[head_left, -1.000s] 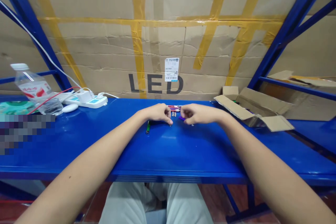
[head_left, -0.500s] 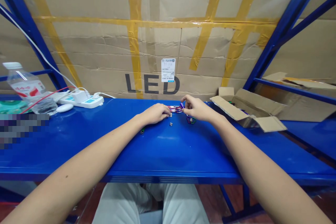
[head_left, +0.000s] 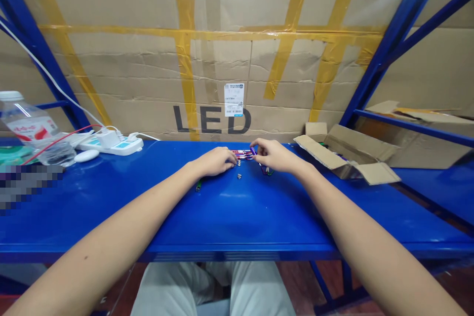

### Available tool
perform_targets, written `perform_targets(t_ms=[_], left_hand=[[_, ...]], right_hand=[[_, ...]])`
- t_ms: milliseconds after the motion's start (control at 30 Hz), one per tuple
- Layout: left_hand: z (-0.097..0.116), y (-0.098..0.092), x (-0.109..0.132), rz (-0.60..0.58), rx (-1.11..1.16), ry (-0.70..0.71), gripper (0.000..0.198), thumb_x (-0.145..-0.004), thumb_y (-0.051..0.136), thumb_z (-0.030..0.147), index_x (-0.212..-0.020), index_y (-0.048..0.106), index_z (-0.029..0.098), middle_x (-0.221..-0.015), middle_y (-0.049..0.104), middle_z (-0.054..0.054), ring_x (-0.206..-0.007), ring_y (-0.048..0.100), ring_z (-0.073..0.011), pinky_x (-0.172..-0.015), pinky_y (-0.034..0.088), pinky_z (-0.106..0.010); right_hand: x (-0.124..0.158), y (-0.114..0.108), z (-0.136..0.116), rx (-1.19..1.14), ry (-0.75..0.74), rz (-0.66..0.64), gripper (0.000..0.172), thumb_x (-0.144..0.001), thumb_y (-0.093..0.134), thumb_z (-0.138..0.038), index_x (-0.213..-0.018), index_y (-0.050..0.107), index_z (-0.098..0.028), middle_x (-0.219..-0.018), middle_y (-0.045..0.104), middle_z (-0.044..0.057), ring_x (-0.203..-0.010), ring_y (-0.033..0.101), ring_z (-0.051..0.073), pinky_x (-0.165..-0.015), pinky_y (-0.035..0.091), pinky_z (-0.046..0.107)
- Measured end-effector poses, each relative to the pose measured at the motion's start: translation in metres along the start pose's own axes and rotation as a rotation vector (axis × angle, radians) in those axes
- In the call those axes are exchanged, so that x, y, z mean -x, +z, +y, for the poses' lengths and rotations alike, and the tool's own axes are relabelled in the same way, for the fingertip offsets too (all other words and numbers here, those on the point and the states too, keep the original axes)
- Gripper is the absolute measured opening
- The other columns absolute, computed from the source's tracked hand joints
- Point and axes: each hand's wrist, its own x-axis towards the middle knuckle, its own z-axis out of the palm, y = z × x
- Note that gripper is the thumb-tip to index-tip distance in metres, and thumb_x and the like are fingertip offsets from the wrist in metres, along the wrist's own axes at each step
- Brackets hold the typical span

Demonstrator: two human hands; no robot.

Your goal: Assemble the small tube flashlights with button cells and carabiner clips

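My left hand (head_left: 218, 161) rests on the blue table with its fingers bent together. Its fingertips are at the left end of a row of shiny red and purple metal pieces (head_left: 243, 153); what they grip, if anything, is hidden. Between thumb and fingers, my right hand (head_left: 273, 154) pinches a small purple metal piece (head_left: 253, 151), tilted, at the row's right end. Under that hand lie purple and green loop-shaped pieces (head_left: 266, 170), partly covered. Tiny silvery parts (head_left: 239, 176) sit nearer to me. A small green piece (head_left: 199, 186) lies beside my left forearm.
An open cardboard box (head_left: 342, 155) with small items inside stands at the right. At the left are a power strip (head_left: 111, 144) with plugs, a white oval object (head_left: 86, 156) and a plastic bottle (head_left: 35, 131). A large cardboard sheet (head_left: 148, 69) marked LED forms the back.
My right thumb and fingers have come closer together on the purple piece, which stays near the row. My left hand has hardly moved. The whole view has shifted slightly.
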Motion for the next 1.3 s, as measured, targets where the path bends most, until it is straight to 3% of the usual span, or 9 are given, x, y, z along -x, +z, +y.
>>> perform_targets(t_ms=[267, 467, 633, 867, 1300], left_hand=[[0.003, -0.010, 0.002, -0.071, 0.052, 0.037, 0.026, -0.083, 0.052, 0.011, -0.094, 0.074, 0.018, -0.100, 0.073, -0.005, -0.095, 0.062, -0.0194, -0.085, 0.042, -0.029], [-0.001, -0.014, 0.004, -0.114, 0.137, -0.110, 0.016, -0.076, 0.060, 0.014, -0.090, 0.069, 0.015, -0.090, 0.067, -0.005, -0.081, 0.060, -0.0165, -0.070, 0.042, -0.025], [-0.003, -0.014, 0.004, -0.137, 0.112, -0.107, 0.037, -0.076, 0.067, 0.021, -0.113, 0.066, 0.019, -0.105, 0.065, -0.007, -0.090, 0.060, -0.0182, -0.074, 0.042, -0.024], [-0.001, -0.008, 0.002, -0.139, 0.169, -0.089, 0.014, -0.080, 0.064, 0.018, -0.093, 0.070, 0.016, -0.092, 0.069, -0.005, -0.086, 0.060, -0.0176, -0.073, 0.041, -0.025], [0.003, -0.006, 0.003, -0.200, 0.196, -0.192, 0.011, -0.081, 0.054, 0.017, -0.090, 0.061, 0.018, -0.086, 0.064, -0.003, -0.077, 0.055, -0.0160, -0.066, 0.039, -0.025]], right_hand=[[0.000, -0.002, 0.001, -0.018, -0.011, 0.000, 0.027, -0.083, 0.057, -0.025, -0.109, 0.059, -0.016, -0.074, 0.062, 0.000, -0.063, 0.055, 0.013, -0.060, 0.040, 0.026], [0.003, 0.003, -0.007, -0.155, 0.033, -0.092, 0.024, -0.081, 0.060, -0.023, -0.102, 0.050, -0.019, -0.073, 0.064, 0.000, -0.061, 0.057, 0.014, -0.056, 0.041, 0.026], [0.002, 0.010, -0.007, -0.078, 0.006, -0.106, 0.020, -0.077, 0.063, -0.024, -0.091, 0.050, -0.019, -0.076, 0.063, 0.000, -0.066, 0.057, 0.015, -0.058, 0.039, 0.026], [0.002, 0.010, -0.011, -0.068, -0.050, -0.183, 0.010, -0.080, 0.058, -0.023, -0.087, 0.061, -0.016, -0.084, 0.067, 0.003, -0.073, 0.058, 0.016, -0.064, 0.040, 0.026], [0.003, 0.011, -0.015, -0.087, -0.032, -0.190, 0.012, -0.081, 0.058, -0.023, -0.086, 0.065, -0.015, -0.079, 0.069, 0.003, -0.067, 0.058, 0.015, -0.064, 0.041, 0.027]])
